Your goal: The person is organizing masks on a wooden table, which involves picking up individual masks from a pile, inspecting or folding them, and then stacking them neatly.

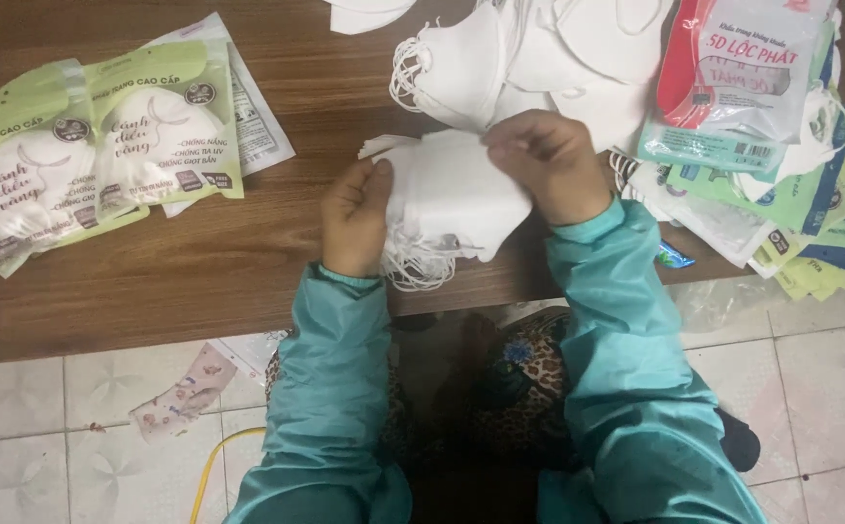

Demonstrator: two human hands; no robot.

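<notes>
Both hands hold a stack of white face masks (447, 199) over the near edge of a low wooden table (219, 262). My left hand (357, 215) grips the stack's left side, thumb on top. My right hand (551, 160) pinches its upper right corner. The masks' elastic ear loops (415, 264) dangle below the stack. Both arms wear teal sleeves.
A loose heap of white masks (529, 53) lies at the table's far middle. Two filled green-and-white mask packets (83, 146) sit at the left. A pile of empty printed packets (772, 146) covers the right end. Wrappers (185, 393) and a yellow cord (211, 464) lie on the tiled floor.
</notes>
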